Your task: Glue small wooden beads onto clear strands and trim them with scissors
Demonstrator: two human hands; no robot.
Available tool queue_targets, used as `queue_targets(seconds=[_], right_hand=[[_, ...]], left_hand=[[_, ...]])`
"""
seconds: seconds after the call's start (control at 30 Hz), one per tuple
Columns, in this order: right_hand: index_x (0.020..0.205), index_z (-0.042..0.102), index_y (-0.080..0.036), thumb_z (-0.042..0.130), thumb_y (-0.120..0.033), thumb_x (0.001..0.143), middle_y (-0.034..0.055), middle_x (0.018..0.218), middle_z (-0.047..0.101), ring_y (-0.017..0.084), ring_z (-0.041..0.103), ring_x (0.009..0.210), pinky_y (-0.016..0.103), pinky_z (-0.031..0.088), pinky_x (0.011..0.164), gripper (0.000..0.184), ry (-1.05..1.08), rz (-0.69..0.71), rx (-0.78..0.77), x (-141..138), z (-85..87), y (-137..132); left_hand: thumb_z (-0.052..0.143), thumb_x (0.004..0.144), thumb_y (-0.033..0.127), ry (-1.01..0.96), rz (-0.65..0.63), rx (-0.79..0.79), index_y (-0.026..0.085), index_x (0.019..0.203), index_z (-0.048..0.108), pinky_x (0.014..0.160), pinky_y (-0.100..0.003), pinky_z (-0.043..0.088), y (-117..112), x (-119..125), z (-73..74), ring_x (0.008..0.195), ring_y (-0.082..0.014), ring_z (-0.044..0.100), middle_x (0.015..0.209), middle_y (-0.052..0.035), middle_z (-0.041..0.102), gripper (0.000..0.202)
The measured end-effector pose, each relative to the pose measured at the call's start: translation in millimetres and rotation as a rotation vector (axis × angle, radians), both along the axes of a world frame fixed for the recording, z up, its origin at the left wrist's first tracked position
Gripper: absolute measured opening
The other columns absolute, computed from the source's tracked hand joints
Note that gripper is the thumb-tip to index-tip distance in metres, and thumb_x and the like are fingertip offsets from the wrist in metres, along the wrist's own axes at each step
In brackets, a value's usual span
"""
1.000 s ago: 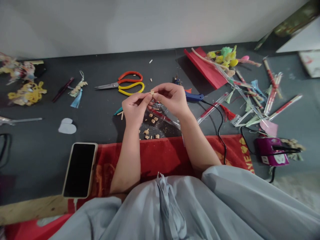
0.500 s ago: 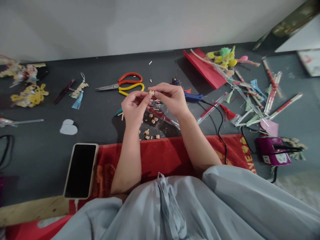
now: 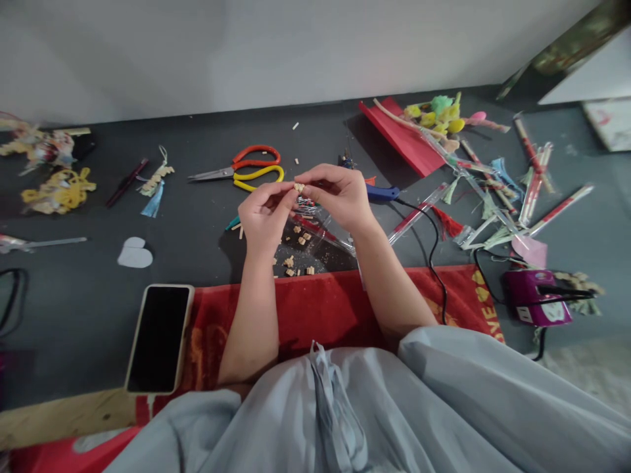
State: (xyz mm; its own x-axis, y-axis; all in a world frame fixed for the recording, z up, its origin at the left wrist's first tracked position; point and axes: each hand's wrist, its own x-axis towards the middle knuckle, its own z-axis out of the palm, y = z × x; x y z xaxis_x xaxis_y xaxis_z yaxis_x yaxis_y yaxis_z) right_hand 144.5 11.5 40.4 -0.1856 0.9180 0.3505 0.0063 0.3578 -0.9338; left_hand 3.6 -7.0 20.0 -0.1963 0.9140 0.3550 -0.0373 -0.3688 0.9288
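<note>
Between the fingertips of both hands is a small pale wooden piece [image 3: 298, 188], knobbly in outline and partly covered by the fingers. My left hand [image 3: 266, 213] pinches it from the left with thumb and forefinger. From the right, my right hand [image 3: 340, 197] pinches the same piece, its other fingers curled behind. Below the hands, several small wooden pieces [image 3: 289, 262] lie scattered among fine crumbs on the dark table [image 3: 207, 223]. Just under the fingers are a clump of thin pins or wires [image 3: 306, 207] and clear plastic sleeves.
Orange-and-yellow-handled scissors [image 3: 256, 167] lie behind my left hand. A blue-handled corded tool [image 3: 383, 193] is right of my right hand, its cord running toward a purple box [image 3: 537, 297]. A phone [image 3: 160, 338] rests front left, beside a red towel [image 3: 320, 302]. Tassels and plastic-wrapped sticks [image 3: 537, 184] crowd the right.
Both hands stay together on the small wooden piece, which has turned slightly and sits a touch lower between the fingertips. The things on the table have not moved.
</note>
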Motion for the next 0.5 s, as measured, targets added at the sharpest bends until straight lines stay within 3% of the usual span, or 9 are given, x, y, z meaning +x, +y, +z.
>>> queue_targets(seconds=[0.3, 0.5], right_hand=[[0.086, 0.072, -0.018, 0.07, -0.031, 0.078, 0.0008, 0.086, 0.071, 0.01, 0.065, 0.08, 0.025, 0.054, 0.072, 0.015, -0.067, -0.054, 0.082, -0.8, 3.0, -3.8], [0.087, 0.071, -0.019, 0.066, -0.03, 0.081, 0.0013, 0.086, 0.07, 0.011, 0.064, 0.08, 0.025, 0.053, 0.071, 0.014, -0.159, -0.084, 0.149, -1.3, 8.2, -6.7]], left_hand=[[0.07, 0.079, 0.031, -0.002, -0.049, 0.074, 0.025, 0.09, 0.075, 0.05, -0.018, 0.053, -2.1, -2.2, 0.4, 0.058, -0.007, 0.065, 0.082, 0.0003, 0.071, 0.013], [0.074, 0.074, 0.036, -0.071, -0.082, -0.001, 0.024, 0.087, 0.074, 0.052, -0.018, 0.054, -2.4, -0.6, 1.4, 0.059, -0.0074, 0.065, 0.08, 0.0009, 0.071, 0.018]])
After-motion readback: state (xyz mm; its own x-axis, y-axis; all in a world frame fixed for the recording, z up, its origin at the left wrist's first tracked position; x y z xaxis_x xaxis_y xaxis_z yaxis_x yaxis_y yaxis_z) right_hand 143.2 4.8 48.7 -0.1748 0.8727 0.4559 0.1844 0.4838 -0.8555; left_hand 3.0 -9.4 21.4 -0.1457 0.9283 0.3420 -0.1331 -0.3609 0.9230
